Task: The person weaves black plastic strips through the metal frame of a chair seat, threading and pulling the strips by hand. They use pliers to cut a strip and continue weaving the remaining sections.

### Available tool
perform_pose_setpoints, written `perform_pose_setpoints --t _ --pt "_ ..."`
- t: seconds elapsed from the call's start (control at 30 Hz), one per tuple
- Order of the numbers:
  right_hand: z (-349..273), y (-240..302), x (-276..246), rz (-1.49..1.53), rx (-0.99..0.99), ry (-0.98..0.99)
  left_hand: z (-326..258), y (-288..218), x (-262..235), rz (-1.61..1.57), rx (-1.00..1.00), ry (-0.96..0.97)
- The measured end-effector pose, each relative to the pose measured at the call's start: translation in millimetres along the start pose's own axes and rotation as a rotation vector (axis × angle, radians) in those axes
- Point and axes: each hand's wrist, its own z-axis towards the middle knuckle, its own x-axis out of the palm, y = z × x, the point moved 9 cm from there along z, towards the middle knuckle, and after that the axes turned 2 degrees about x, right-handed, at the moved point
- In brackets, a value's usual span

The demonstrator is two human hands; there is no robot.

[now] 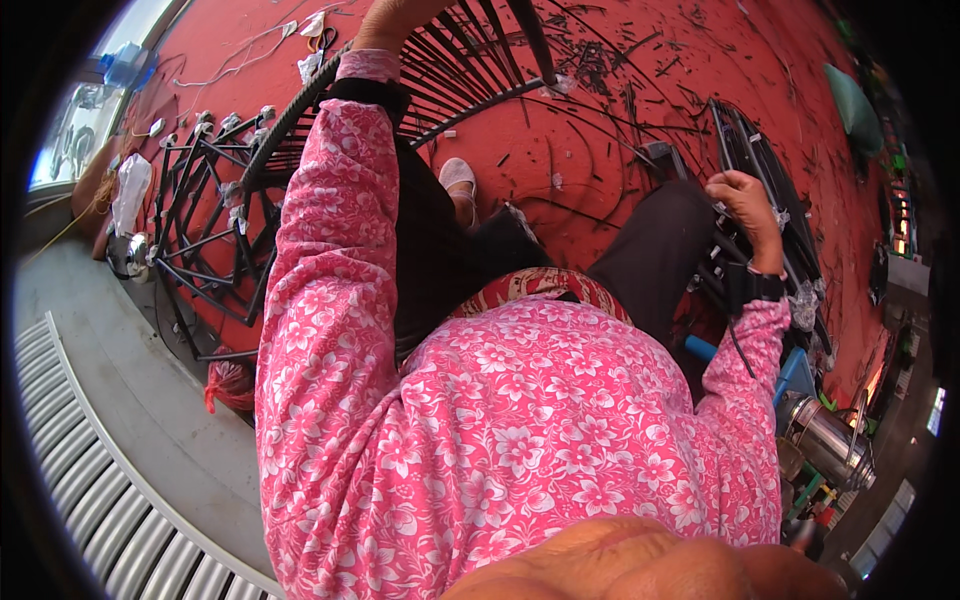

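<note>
My left hand (402,16) reaches to the top edge of the view, over a black frame (445,62) with many thin parallel bars. Its fingers are cut off, so I cannot see what they do. The frame's left side rail (300,118) looks wrapped in a dark cord-like strip. At the right, beside my raised knee, my right hand (748,208) is closed with the fingers curled and the thumb against them. Anything inside it is too small or hidden to make out. Just past that hand stand long black frame pieces (745,150).
Black tubular frames (215,235) with wrapped ends stack at the left, near a grey ledge (120,330) and a red bag (230,384). Dark offcuts (590,65) litter the red floor (640,90). A metal flask (832,445) stands at the right.
</note>
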Motion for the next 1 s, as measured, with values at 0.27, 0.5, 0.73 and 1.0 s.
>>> perform_pose_setpoints --t 0.27,0.5,0.73,1.0 --pt "-80.3 8.2 -253.7 0.120 0.048 -0.403 -11.1 21.7 -44.1 0.033 -0.011 -0.036" --pt "-98.3 55.3 -300.3 -0.410 -0.016 -0.344 -10.3 61.2 -78.8 -0.115 -0.113 -0.217" --pt "-151.3 -5.0 -427.6 -0.942 -0.060 -0.956 -35.5 85.9 -166.8 0.035 -0.234 -0.480" --pt "-97.2 -72.9 -521.5 0.308 -0.093 -0.742 -66.3 63.0 -146.5 -0.230 -0.238 -0.379"
